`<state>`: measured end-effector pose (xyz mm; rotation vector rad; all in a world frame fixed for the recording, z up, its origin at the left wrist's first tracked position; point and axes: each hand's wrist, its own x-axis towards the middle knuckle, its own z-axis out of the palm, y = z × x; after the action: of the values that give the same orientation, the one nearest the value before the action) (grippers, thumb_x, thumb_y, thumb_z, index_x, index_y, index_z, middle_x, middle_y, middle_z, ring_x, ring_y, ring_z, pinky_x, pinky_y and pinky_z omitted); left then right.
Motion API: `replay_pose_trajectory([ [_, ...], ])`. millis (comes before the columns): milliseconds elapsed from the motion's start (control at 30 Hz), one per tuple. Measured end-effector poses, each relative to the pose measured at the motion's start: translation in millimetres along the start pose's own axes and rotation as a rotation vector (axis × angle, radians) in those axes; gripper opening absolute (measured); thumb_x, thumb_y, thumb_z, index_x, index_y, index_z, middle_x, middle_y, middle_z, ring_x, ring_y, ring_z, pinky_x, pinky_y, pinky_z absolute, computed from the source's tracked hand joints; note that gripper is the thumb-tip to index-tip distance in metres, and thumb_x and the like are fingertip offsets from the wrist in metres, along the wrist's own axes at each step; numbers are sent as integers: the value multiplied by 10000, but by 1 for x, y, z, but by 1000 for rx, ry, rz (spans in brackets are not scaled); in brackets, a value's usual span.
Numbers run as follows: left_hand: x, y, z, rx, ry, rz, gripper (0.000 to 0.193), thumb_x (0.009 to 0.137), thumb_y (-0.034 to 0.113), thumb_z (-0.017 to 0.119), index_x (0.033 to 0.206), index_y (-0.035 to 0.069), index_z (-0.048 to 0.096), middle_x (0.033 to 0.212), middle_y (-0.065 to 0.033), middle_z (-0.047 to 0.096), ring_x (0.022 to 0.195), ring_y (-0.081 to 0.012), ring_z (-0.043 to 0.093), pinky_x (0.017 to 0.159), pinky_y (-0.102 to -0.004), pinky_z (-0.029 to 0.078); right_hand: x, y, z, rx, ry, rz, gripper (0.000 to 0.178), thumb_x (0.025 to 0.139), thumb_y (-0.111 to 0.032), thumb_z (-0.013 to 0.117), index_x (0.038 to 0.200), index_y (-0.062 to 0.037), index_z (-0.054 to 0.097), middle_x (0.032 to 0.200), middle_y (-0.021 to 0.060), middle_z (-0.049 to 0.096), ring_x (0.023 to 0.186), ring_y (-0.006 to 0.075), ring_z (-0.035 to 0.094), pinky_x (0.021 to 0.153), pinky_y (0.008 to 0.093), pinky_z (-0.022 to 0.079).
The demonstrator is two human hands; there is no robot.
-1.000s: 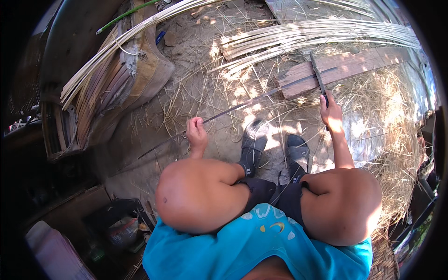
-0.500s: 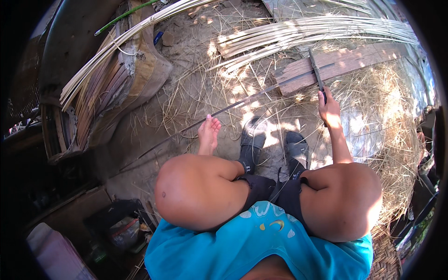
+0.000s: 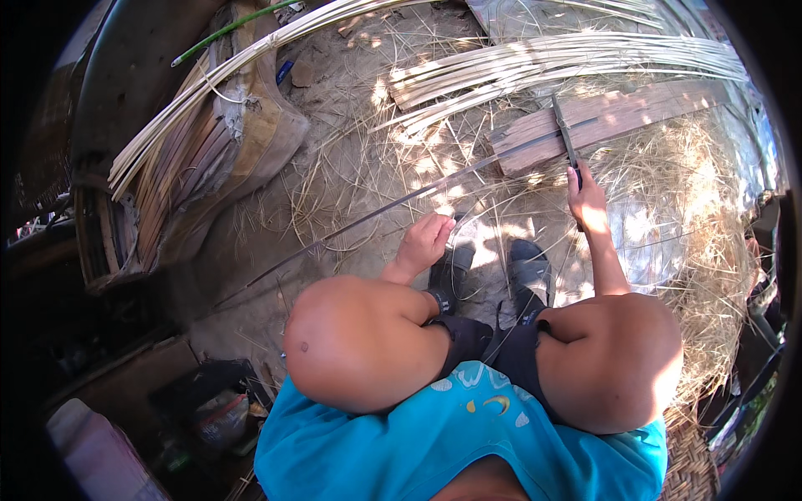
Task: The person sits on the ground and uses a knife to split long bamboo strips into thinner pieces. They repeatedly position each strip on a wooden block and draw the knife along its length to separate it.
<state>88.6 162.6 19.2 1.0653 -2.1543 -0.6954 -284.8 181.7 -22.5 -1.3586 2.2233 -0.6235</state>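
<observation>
In my right hand (image 3: pixel 588 204) is the handle of a knife (image 3: pixel 561 127). Its dark narrow blade points away from me across a brown wooden board (image 3: pixel 660 100). A long dark thin strip (image 3: pixel 368 215) runs from the shadowed lower left up onto the board and meets the blade there. My left hand (image 3: pixel 423 245) is off this strip, over the ground beside my left shoe (image 3: pixel 452 263). Its fingers are curled with thumb and forefinger together; whether a fine strand is pinched in them is too small to make out.
Beyond the board lies a bundle of pale split strips (image 3: pixel 568 60). At the left, more pale strips (image 3: pixel 200 79) lean over a worn curved wooden piece (image 3: pixel 267 125), near a green stick (image 3: pixel 225 32). Loose shavings (image 3: pixel 702 192) heap at the right, beside clear plastic sheeting (image 3: pixel 643 238).
My left hand, which was at the dark strip with fingers partly spread, has come away to the right and nearer my shoe, fingers now curled. The right hand and knife have barely moved.
</observation>
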Motion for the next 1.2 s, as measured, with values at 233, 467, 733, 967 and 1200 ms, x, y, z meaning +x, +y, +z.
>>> replay_pose_trajectory([
  [233,33,-68,-50,238,-411,-295,265,1024,260,565,1084,32,687,952,-219,684,928,-441,646,812,-497,514,8,7,-2,-200,40,81,499,1046,-491,471,1413,-158,526,954,258,720,918,485,697,807,556,547],
  [467,33,-141,-214,712,-1543,-572,395,931,373,668,1184,77,727,1121,-217,723,1096,-394,671,958,-483,530,9,41,-16,-93,107,133,523,1031,-475,518,1439,-149,523,919,288,701,875,489,694,786,545,551],
  [733,284,-96,-100,769,-992,-90,396,937,349,644,1216,72,694,1203,-190,691,1171,-371,636,1003,-462,514,5,45,-16,111,185,71,480,1025,-382,583,1400,-85,537,819,282,697,778,487,695,687,530,551],
  [967,400,-135,130,598,-633,-102,268,972,201,514,1095,70,712,1168,-204,700,1126,-380,660,991,-466,526,3,25,-12,174,54,161,546,1026,-386,580,1454,-59,489,974,303,703,873,507,690,765,533,562],
  [1200,403,-136,223,511,-519,-267,214,925,131,556,1082,37,668,1115,-248,700,1063,-423,679,901,-495,550,-7,49,-24,152,45,191,542,1027,-397,576,1465,-95,477,1025,308,700,907,510,685,797,543,563],
])
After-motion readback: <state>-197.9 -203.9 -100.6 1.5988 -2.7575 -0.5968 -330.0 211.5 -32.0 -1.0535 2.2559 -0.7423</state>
